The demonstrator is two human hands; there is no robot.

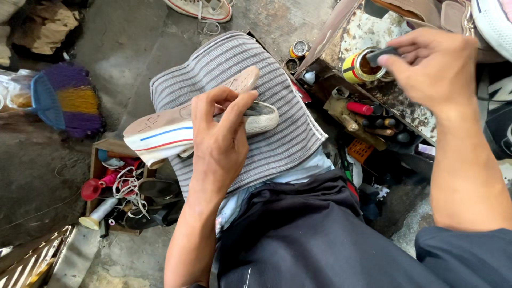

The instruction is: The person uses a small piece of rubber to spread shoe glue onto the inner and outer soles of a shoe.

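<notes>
- Left hand (221,136) grips a white sneaker (181,128), sole up, on a striped cloth (277,144) across the lap.
- Right hand (434,66) pinches a brush handle (381,55) in the yellow glue can (358,68).

A worn workshop corner on a bare concrete floor

The concrete floor (122,42) was grey, stained and dusty, lit by soft daylight with no hard shadows. A purple and yellow broom (66,98) with a blue head lay at the left side. Near it stood a wooden box (104,146) full of thread spools, string and a red funnel. At the right there was a rusty metal bench (368,32), its surface patchy, and small tools lay in a dark heap below it. A white sneaker (200,8) rested at the top edge.
</notes>
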